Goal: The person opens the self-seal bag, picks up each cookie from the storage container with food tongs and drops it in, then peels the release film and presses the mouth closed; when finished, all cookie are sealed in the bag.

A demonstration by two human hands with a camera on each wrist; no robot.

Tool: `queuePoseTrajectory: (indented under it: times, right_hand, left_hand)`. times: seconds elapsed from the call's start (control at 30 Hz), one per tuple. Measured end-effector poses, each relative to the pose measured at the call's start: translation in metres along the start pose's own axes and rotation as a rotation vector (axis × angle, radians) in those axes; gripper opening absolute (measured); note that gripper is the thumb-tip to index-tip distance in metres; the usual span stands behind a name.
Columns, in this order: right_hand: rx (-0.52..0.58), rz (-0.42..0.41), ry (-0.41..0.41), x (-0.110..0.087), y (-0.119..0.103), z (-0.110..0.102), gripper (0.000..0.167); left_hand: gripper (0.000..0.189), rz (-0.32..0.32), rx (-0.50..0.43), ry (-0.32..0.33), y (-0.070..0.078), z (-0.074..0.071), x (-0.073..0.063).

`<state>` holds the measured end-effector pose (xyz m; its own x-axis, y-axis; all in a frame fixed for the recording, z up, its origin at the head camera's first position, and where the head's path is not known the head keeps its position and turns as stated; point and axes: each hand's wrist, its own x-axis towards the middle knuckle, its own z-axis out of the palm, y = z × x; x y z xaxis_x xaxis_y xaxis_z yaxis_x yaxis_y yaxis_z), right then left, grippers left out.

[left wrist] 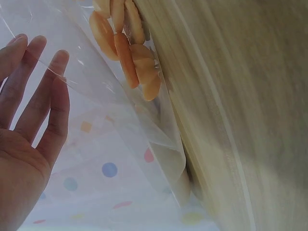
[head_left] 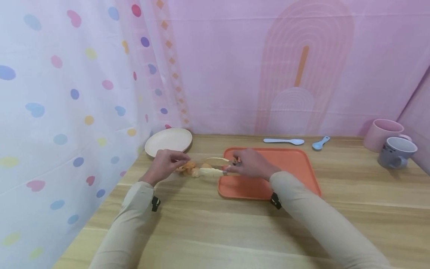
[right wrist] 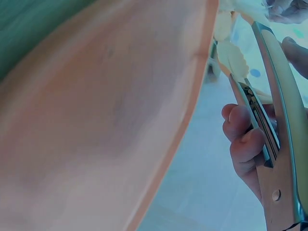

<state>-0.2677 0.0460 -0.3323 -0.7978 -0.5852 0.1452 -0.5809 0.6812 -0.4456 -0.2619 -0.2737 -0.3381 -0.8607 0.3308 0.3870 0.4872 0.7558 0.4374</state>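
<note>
From the head, the left hand (head_left: 168, 164) bends over a clear bag (head_left: 186, 173) of orange pieces (head_left: 190, 164), thumb and forefinger tips brought together at its upper side. The bag lies on the table (head_left: 215, 235), just left of an orange tray (head_left: 248, 189) and in front of a white plate (head_left: 168, 141). The right hand (head_left: 250, 163), above the tray, grips tongs (head_left: 213, 171) whose pale ends point left toward the pieces and stand apart from each other. Behind the tray lie a spoon (head_left: 283, 141) and, to its right, a shorter scoop (head_left: 320, 144); at the far right a pink cup (head_left: 379, 134) stands close to a grey cup (head_left: 394, 155). A pink cloth (head_left: 221, 74) hangs behind the table, a dotted cloth (head_left: 67, 157) on the left. From the left wrist, the thumb and forefinger pinch the film of the bag, the other fingers long and slightly spread; the pieces sit clustered inside the bag, away from the fingers. From the right wrist, the fingers curl round one arm of the tongs and the thumb lies by the other, the two arms parted; whether the ends hold a piece I cannot tell. The tray, blurred and close, fills the left.
</note>
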Motion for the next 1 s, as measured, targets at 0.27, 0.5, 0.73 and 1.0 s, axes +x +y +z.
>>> queuePoseTrajectory:
  times: [0.27, 0.5, 0.73, 1.0]
  right_hand:
    - [0.02, 0.018, -0.008, -0.023, 0.018, -0.022, 0.029]
    - [-0.001, 0.039, 0.045, -0.051, 0.047, -0.043, 0.028]
    - [-0.114, 0.077, 0.122, -0.093, 0.075, -0.067, 0.027]
    - [-0.228, 0.196, 0.205, -0.141, 0.115, -0.094, 0.04]
  left_hand:
    - [0.01, 0.001, 0.0, 0.003, 0.0, 0.0, 0.001]
    - [0.01, 0.0, 0.007, 0.004, -0.001, 0.001, 0.001]
    - [0.01, -0.009, 0.012, 0.003, -0.002, 0.001, -0.002]
    - [0.01, -0.011, -0.009, 0.011, -0.002, 0.0, -0.001]
